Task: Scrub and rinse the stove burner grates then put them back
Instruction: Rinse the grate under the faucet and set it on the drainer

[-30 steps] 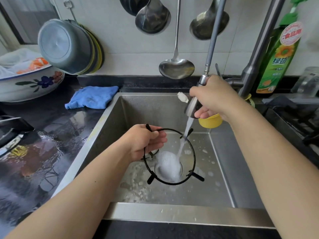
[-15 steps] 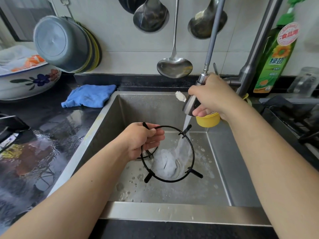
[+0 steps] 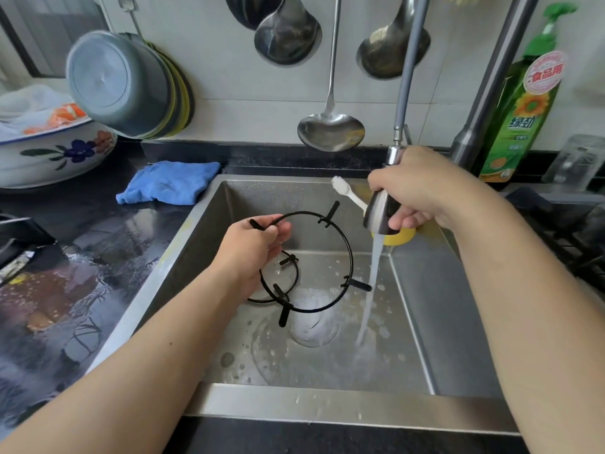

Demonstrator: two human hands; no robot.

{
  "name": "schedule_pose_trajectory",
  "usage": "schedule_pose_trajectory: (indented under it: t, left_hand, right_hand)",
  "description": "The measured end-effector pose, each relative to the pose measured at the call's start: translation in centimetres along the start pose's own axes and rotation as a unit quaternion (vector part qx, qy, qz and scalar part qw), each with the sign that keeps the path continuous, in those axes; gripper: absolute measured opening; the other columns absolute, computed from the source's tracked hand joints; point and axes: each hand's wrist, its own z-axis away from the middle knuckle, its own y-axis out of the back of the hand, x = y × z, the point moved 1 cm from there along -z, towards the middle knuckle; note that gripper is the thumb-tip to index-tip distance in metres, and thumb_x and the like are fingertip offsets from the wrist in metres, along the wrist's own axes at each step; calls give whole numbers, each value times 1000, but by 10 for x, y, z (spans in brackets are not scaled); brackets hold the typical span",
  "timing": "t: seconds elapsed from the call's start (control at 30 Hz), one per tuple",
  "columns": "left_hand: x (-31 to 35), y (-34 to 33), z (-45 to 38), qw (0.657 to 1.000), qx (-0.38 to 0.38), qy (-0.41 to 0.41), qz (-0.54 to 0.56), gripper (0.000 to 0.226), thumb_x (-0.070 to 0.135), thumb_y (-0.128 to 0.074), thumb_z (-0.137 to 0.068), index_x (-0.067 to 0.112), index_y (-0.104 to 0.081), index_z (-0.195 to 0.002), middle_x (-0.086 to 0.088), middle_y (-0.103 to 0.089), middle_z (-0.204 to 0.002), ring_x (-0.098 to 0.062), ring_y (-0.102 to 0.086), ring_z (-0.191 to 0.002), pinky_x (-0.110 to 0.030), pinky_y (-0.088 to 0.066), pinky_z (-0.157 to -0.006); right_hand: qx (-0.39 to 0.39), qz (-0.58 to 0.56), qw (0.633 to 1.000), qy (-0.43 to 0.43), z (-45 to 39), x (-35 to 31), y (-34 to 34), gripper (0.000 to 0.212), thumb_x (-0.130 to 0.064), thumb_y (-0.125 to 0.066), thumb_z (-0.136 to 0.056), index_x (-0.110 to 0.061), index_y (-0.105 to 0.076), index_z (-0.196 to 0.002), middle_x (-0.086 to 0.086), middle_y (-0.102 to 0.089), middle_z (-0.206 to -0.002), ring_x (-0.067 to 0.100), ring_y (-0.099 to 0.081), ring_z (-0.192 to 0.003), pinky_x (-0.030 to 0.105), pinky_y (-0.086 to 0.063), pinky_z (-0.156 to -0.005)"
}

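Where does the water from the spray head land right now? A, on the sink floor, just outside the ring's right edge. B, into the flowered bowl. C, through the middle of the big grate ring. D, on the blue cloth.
A: the stream from the spray head in the right hand passes right of the grate held by the left hand.

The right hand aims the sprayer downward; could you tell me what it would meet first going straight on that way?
Probably the sink floor, right of the grate; the right hand looks clear of the ring, though depth is uncertain.
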Motion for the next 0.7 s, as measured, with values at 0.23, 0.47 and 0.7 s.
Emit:
schedule_pose_trajectory:
  t: [0.23, 0.47, 0.7]
  left_hand:
    - [4, -1, 4, 999, -3, -4, 31, 31, 0, -45, -104, 12, -69, -121, -4, -77, -113, -14, -72, -108, -35, -47, -104]
    - [10, -2, 7, 997, -7, -12, 75, 31, 3, -46, -104, 16, -68, -122, 1, -77, -114, -10, -70, -113, -38, -41, -105]
    - [8, -1, 5, 997, -1, -19, 81, 31, 5, -46, -105, 16, -67, -126, 2, -77, -116, -13, -68, -117, -40, -40, -113]
  right_hand:
    - [-37, -78, 996, 34, 6, -8, -16, 19, -19, -60, -90, -11, -57, -108, 22, -58, -113, 31, -74, -60, 36, -59, -57]
    - [-99, -169, 978, 74, 18, -24, -31, 15, -17, -61, -95, -9, -53, -104, 16, -65, -99, 31, -72, -58, 32, -55, -52]
    - [-120, -166, 976, 79, 24, -27, -26, 14, -17, -61, -94, -6, -54, -100, 18, -67, -86, 27, -67, -52, 29, -51, -46]
